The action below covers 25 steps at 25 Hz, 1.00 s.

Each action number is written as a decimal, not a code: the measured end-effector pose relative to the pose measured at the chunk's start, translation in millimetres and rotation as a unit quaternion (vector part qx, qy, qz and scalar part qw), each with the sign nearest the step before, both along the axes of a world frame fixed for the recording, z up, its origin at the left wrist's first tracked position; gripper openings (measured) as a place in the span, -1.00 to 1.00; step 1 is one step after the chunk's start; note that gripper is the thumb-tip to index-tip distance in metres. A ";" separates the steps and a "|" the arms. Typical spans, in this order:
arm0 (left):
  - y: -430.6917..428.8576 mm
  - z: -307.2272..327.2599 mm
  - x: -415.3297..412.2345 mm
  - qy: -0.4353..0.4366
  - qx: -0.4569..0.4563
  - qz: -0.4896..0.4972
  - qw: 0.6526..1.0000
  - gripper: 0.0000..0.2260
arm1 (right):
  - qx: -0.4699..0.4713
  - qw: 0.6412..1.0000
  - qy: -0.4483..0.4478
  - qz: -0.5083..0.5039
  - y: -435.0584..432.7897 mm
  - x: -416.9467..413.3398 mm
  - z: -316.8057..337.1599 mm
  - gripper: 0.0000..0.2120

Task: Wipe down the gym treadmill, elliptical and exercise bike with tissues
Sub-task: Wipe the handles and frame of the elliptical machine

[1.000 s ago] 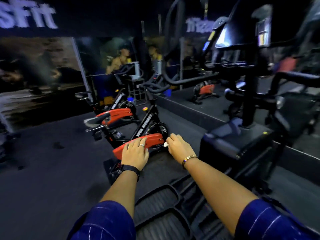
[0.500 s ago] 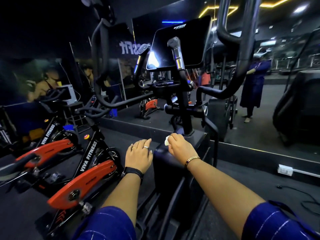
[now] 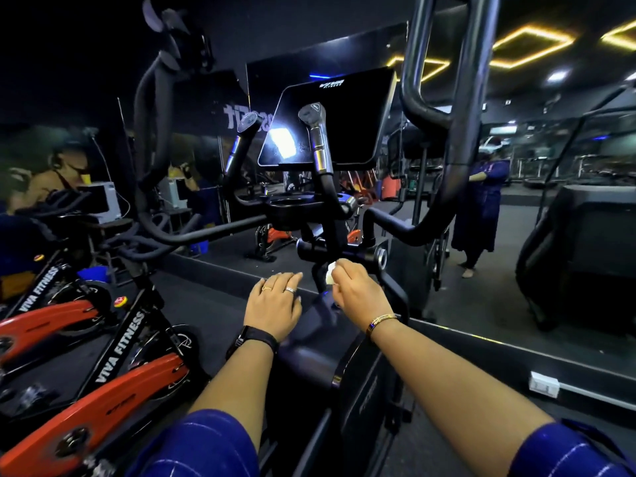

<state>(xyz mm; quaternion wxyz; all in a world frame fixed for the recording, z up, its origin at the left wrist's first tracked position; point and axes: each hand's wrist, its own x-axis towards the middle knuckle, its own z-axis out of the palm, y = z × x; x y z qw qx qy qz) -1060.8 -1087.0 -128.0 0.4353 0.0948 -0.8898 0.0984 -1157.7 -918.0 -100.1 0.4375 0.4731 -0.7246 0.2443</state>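
Note:
A black elliptical (image 3: 330,235) stands straight ahead, its dark console screen (image 3: 344,115) lit by a glare spot. My right hand (image 3: 358,294) pinches a small white tissue (image 3: 331,273) just above the machine's dark housing (image 3: 309,342), below the crossbar. My left hand (image 3: 275,306), with rings and a black wristband, rests flat on the housing's left side, fingers fairly straight. Two red-and-black exercise bikes (image 3: 113,383) marked VIVA FITNESS stand at the left.
A wall mirror (image 3: 516,270) runs behind the machines and reflects a person in blue. A tall curved handle (image 3: 447,98) rises at the upper right, another (image 3: 148,149) at the left. A white socket box (image 3: 543,383) sits at the floor edge on the right.
The view has swung from the red bikes up to the elliptical console. Both hands moved from in front of the bikes onto the elliptical housing, the right still holding the tissue.

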 end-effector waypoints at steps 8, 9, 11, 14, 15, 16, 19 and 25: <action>-18.1 63.8 -52.3 0.047 -0.019 0.016 0.999 -0.62 | -0.082 0.996 -0.009 0.027 -22.6 -43.7 61.8 -0.81; -20.9 70.2 -57.8 0.054 -0.020 0.017 0.998 -0.62 | -0.100 0.995 -0.013 0.022 -27.4 -47.9 68.5 -0.81; -27.3 81.6 -68.7 0.060 -0.016 0.018 0.998 -0.61 | -0.134 0.990 -0.017 0.027 -37.2 -58.3 79.3 -0.82; -39.9 95.8 -86.2 0.065 -0.012 0.003 0.998 -0.53 | -0.169 0.985 -0.010 0.039 -55.3 -75.7 94.3 -0.82; -44.4 100.6 -93.6 0.072 -0.013 -0.005 0.997 -0.52 | -0.177 0.983 -0.018 0.042 -61.2 -81.5 101.0 -0.82; -49.0 104.9 -101.7 0.077 -0.013 -0.013 0.997 -0.52 | -0.189 0.981 -0.022 0.039 -66.8 -86.8 107.9 -0.82; -64.3 117.5 -127.8 0.087 -0.009 -0.029 0.996 -0.53 | -0.224 0.974 0.017 0.024 -83.2 -101.2 133.9 -0.84; -100.4 109.0 -173.7 0.106 0.026 -0.034 0.993 -0.54 | -0.203 0.978 -0.014 0.046 -115.1 -120.2 141.8 -0.64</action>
